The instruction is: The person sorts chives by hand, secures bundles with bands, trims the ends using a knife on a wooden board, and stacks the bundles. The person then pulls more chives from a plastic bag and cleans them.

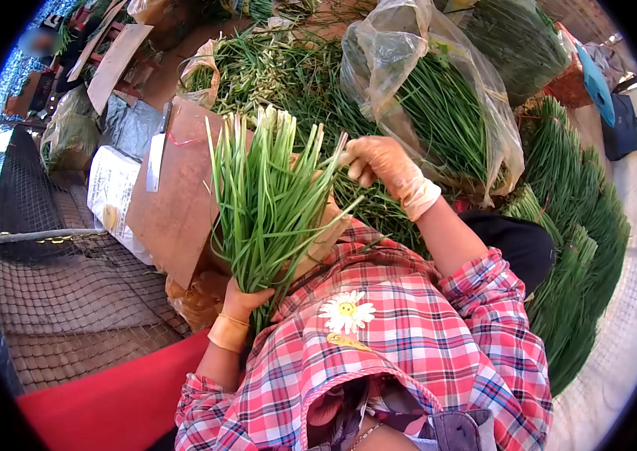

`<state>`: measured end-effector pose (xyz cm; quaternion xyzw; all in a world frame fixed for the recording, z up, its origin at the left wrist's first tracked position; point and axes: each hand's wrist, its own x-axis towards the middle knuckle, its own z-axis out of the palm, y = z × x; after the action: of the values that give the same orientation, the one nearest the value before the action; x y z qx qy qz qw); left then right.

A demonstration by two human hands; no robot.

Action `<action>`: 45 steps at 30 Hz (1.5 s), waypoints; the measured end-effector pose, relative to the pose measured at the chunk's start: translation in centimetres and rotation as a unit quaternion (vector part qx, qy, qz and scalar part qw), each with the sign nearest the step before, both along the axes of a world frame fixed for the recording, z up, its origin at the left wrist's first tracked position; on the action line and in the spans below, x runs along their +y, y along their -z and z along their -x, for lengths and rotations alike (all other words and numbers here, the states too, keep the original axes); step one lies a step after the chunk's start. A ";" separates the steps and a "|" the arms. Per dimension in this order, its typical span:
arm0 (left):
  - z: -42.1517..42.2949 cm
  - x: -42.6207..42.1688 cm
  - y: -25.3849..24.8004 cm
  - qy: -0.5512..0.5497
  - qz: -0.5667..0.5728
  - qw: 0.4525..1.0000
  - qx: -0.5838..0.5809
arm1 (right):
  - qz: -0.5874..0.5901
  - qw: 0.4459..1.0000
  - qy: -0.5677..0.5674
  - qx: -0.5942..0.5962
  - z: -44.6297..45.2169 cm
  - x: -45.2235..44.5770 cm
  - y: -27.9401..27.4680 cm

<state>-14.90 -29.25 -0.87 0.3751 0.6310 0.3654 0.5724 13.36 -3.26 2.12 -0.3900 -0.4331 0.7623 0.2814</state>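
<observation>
A large bunch of long green stalks [262,195] stands fanned out in front of my chest, pale cut ends pointing away from me. Gloved, my left hand [247,302] is wrapped round the leafy lower part of the bunch. My right hand [382,167], in a stained glove, pinches the pale end of a stalk at the bunch's right side. Behind the bunch is a brown board [175,188], partly hidden by the stalks. A knife [155,161] with a broad blade lies on the board's left part.
Loose stalks [281,71] are heaped beyond the board. An open clear plastic bag [446,113] of greens stands beyond my right hand. Tied green bundles [574,248] are piled at the right. Netting [70,301] covers the left side, and a person is partly visible at the far upper left.
</observation>
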 end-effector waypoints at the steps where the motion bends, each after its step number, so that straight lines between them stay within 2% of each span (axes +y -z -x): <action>1: 0.0 0.0 0.1 0.000 -0.001 1.000 0.000 | -0.027 0.999 0.038 0.006 -0.2 0.1 0.0; 3: 0.0 0.0 0.2 0.008 -0.011 1.000 0.016 | -0.162 0.978 0.127 -0.027 -0.5 -0.1 -1.0; 5: -0.2 0.3 -0.2 0.011 -0.004 0.999 0.032 | -0.377 0.911 0.144 -0.083 -0.1 -0.1 -3.8; 6: -0.3 0.4 -0.4 0.015 -0.001 0.999 0.049 | -0.530 0.825 0.086 -0.174 0.0 0.4 -4.5; 7: -0.4 0.3 -0.3 0.015 0.000 0.999 0.050 | -0.662 0.704 0.026 -0.257 0.2 0.9 -4.8; 8: -0.4 0.2 -0.2 0.015 -0.001 0.997 0.081 | -0.628 0.701 -0.046 -0.334 0.9 0.6 -4.2; 9: -0.4 0.1 -0.2 0.014 -0.002 0.993 0.113 | -0.628 0.647 -0.122 -0.416 1.5 0.3 -4.0; 10: -0.6 0.3 -0.5 0.014 -0.003 0.993 0.115 | -0.594 0.655 -0.215 -0.414 2.0 0.3 -4.0; 11: -1.0 0.7 -1.0 0.040 -0.023 0.982 0.183 | -0.555 0.657 -0.307 -0.408 2.5 0.5 -4.0; 12: -1.2 0.7 -1.3 0.064 -0.041 0.965 0.250 | -0.523 0.689 -0.344 -0.364 2.9 0.5 -3.0; 13: -1.2 0.5 -1.3 0.063 -0.039 0.965 0.250 | -0.492 0.715 -0.347 -0.356 3.2 0.3 -2.8; 15: -0.9 0.3 -1.1 0.029 -0.003 0.982 0.186 | -0.533 0.735 -0.262 -0.327 3.2 0.2 -1.4; 16: -0.7 0.5 -1.1 0.031 -0.002 0.982 0.186 | -0.545 0.727 -0.214 -0.358 2.9 0.5 -1.6; 18: 0.0 0.9 -1.2 0.109 -0.013 0.970 0.219 | -0.549 0.713 -0.087 -0.428 1.5 1.9 -2.3; 19: 0.0 0.9 -1.4 0.111 -0.013 0.970 0.218 | -0.524 0.762 0.018 -0.379 -0.4 3.4 -1.7; 20: -0.1 1.0 -1.7 0.060 0.000 0.993 0.103 | -0.441 0.798 0.073 -0.405 -2.4 4.9 -1.5; 21: -0.1 1.0 -1.8 0.008 0.013 1.000 -0.015 | -0.404 0.789 0.068 -0.458 -4.8 6.1 -1.6; 22: 1.0 0.5 0.0 0.046 -0.052 0.998 -0.001 | -0.408 0.681 -0.066 -0.604 -7.0 7.6 -0.2; 23: 1.8 0.5 0.4 0.048 -0.053 0.997 -0.001 | -0.364 0.628 -0.209 -0.656 -8.9 8.1 3.1; 25: 2.7 0.6 0.7 0.067 0.070 0.975 -0.198 | -0.379 0.628 -0.298 -0.611 -8.0 4.7 1.5; 27: 2.0 1.1 0.7 0.086 0.037 0.979 -0.180 | -0.475 0.733 -0.167 -0.458 -5.7 2.7 4.4; 29: 2.1 1.5 -0.2 0.095 0.068 0.967 -0.226 | -0.446 0.784 -0.194 -0.387 -1.2 0.7 3.4; 31: 2.5 1.4 0.6 0.115 0.079 0.971 -0.195 | -0.478 0.804 -0.212 -0.284 2.8 -1.3 4.5; 32: 2.1 1.4 0.7 0.109 0.027 0.976 -0.187 | -0.420 0.881 -0.130 -0.175 4.8 -2.6 5.2; 35: 1.2 1.7 -1.0 0.110 0.011 0.977 -0.180 | -0.398 0.844 -0.181 -0.312 6.8 -2.2 5.1; 36: 0.0 2.2 -2.5 0.079 0.029 0.977 -0.197 | -0.332 0.911 -0.102 -0.222 6.5 -1.8 6.0; 37: -0.3 2.5 -3.1 0.063 0.038 0.976 -0.206 | -0.259 0.957 -0.020 -0.128 6.1 -1.6 5.6; 38: -0.6 2.7 -3.6 0.046 0.046 0.974 -0.215 | -0.147 0.989 0.004 -0.011 5.2 -1.5 3.5; 39: -0.7 2.8 -3.7 0.033 0.072 0.980 -0.184 | -0.112 0.993 0.026 0.036 5.4 -1.5 4.4; 41: -0.7 3.0 -4.1 0.016 0.095 0.983 -0.156 | -0.081 0.996 0.043 0.018 4.5 -1.6 4.5; 42: -0.7 3.0 -4.4 0.004 0.112 0.980 -0.166 | -0.306 0.947 0.005 -0.097 3.4 -0.4 4.8; 43: -0.6 2.6 -4.6 -0.008 0.131 0.976 -0.175 | -0.506 0.833 0.026 -0.222 2.2 0.8 5.1; 44: 0.3 2.0 -3.4 -0.004 0.112 0.984 -0.140 | -0.468 0.866 0.070 -0.162 0.9 1.3 4.1; 45: 0.6 1.7 -3.3 -0.007 0.112 0.984 -0.141 | -0.451 0.852 0.092 -0.248 -0.6 2.2 4.1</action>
<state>-15.49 -27.55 2.39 0.2488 0.5834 0.3454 0.6917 13.96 -1.06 -2.01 -0.4342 -0.7469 0.3320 0.3787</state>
